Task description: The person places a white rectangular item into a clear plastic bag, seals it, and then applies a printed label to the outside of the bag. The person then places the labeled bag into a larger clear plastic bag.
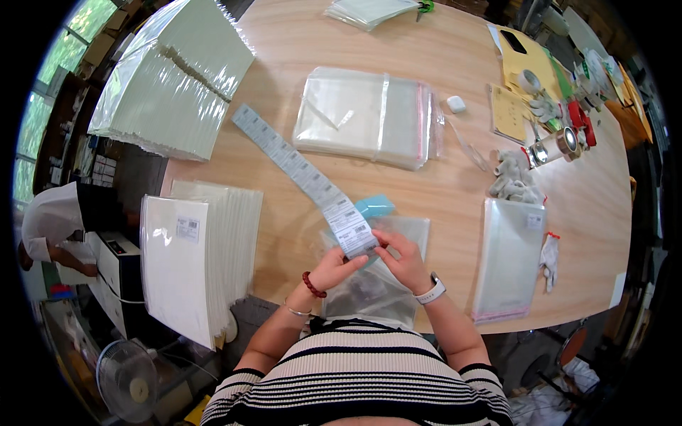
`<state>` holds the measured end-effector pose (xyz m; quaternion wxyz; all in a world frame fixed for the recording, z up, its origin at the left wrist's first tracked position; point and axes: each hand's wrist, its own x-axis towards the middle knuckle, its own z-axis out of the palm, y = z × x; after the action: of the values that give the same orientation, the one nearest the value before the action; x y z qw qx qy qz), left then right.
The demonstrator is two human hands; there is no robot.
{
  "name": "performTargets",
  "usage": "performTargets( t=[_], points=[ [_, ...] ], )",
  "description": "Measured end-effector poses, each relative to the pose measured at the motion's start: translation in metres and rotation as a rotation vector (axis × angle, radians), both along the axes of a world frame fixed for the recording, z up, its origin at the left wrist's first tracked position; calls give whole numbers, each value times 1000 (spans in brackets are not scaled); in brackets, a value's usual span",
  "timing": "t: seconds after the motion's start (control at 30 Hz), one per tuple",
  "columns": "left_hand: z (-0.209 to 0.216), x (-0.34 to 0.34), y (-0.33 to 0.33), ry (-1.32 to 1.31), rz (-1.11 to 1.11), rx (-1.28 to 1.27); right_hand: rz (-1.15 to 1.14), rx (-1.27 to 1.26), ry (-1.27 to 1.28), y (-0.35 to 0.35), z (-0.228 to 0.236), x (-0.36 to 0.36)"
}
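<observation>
A long strip of printed labels [305, 176] runs from my hands up and left across the table. My left hand [337, 270] grips the strip's near end from the left, thumb on top. On the right, my right hand [402, 260] pinches the same end at its edge. Beneath my hands lies a clear plastic bag [383, 298], partly hidden by my hands and body. A light blue piece of film or paper [374, 206] sits just beyond the labels.
Left are a tall stack of wrapped white sheets [177, 71] and a leaning row of white packs [177, 248]. Beyond lies a banded pile of clear bags [362, 117]. At right are more bags [510, 255], gloves [513, 177] and tape [528, 82]. Far left, another person [53, 220] works.
</observation>
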<state>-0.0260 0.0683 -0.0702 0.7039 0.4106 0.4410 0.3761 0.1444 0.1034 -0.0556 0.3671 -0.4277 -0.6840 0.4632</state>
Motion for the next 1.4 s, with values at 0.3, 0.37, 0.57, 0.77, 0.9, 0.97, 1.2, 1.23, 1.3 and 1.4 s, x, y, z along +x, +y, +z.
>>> performTargets(
  t=[0.3,0.37,0.57,0.77,0.9,0.97,1.2,1.23,1.3,1.4],
  points=[
    [-6,-11,8,-90,235,-104,-40,322,-85,-13,-7,-4],
    [-1,-12,8,-69,167,-68,-128,162,-34,-19,-7,-8],
    [-8,-13,6,-8,209,-65,-1,370,-133,-19,-10,-1],
    [-4,-48,22,-31,560,-47,-51,308,-37,-45,-4,28],
    [-7,-71,22,92,608,46,-409,-178,4,-21,-33,56],
    [-1,-68,24,108,609,39,-441,-231,-21,-10,-53,65],
    [-3,-59,21,123,615,58,-345,-178,-230,7,-59,60],
    [-3,-59,21,136,610,59,-332,-120,-293,8,-66,59],
    [-4,-60,21,165,601,61,-311,28,-484,7,-67,55],
    [-4,-61,20,195,596,85,-395,287,-793,11,-44,43]
  ],
)
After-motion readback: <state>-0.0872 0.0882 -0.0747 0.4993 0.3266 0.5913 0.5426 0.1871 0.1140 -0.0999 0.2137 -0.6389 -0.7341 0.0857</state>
